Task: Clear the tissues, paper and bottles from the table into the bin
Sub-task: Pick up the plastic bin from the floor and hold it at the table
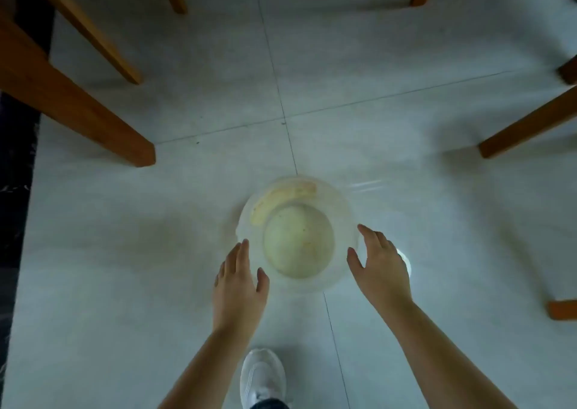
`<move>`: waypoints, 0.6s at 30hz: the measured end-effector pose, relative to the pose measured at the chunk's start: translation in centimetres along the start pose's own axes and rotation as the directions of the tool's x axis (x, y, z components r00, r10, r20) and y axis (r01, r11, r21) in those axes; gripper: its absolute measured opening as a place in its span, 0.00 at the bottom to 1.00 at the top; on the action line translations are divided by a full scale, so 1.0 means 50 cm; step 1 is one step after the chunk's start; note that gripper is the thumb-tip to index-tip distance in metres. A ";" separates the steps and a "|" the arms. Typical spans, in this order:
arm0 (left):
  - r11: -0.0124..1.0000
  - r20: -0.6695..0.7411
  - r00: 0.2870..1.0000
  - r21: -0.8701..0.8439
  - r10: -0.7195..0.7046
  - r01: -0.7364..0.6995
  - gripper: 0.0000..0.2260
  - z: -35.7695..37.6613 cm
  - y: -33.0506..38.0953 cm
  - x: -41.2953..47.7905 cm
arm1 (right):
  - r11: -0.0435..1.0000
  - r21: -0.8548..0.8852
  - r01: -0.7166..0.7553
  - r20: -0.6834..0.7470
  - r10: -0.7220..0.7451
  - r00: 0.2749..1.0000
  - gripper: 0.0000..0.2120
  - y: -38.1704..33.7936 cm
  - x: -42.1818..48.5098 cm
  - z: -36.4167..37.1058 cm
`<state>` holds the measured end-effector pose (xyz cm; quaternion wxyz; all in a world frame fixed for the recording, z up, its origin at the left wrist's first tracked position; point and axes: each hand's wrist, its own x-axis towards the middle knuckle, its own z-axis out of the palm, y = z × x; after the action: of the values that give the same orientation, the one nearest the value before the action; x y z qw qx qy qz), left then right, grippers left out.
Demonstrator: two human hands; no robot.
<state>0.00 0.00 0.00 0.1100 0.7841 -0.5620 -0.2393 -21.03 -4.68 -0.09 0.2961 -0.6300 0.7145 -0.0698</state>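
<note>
A round, pale translucent bin [343, 209] stands on the tiled floor in the lower middle of the head view, seen from straight above. Its bottom is a light yellowish disc, and a yellowish patch shows on its far-left inner wall. My left hand [240, 287] reaches down at the bin's left side, fingers spread, close to the rim. My right hand [379, 268] is at the bin's right side, fingers apart, holding nothing. Whether either hand touches the bin I cannot tell. The table top and its tissues, paper and bottles are out of view.
Wooden table or chair legs [78, 109] slant in at the left, with more legs [527, 127] at the right and along the top edge. A white shoe [262, 377] is on the floor below the bin. A dark strip runs down the far left.
</note>
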 end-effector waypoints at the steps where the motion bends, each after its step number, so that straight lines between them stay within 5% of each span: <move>1: 0.999 0.006 0.999 -0.020 -0.041 0.041 0.26 0.011 -0.006 0.007 | 0.998 0.043 -0.038 0.003 0.037 0.999 0.23 0.006 0.008 0.011; 9: 0.931 0.030 0.965 -0.255 -0.261 0.260 0.28 0.072 -0.032 0.044 | 0.950 0.278 -0.140 0.014 0.142 0.990 0.27 0.030 0.046 0.070; 14: 0.725 0.105 0.870 -0.510 -0.481 0.463 0.22 0.061 -0.015 0.060 | 0.910 0.368 -0.192 0.029 0.196 0.980 0.26 0.018 0.037 0.061; 18: 0.689 0.130 0.870 -0.560 -0.476 0.460 0.21 0.011 0.004 0.032 | 0.895 0.387 -0.220 0.027 0.227 0.973 0.25 0.000 0.011 0.013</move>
<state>-0.05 -1.50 -0.78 0.2834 0.8335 -0.2432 -0.4073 -20.70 -5.01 -0.81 0.4140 -0.4720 0.7569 -0.1811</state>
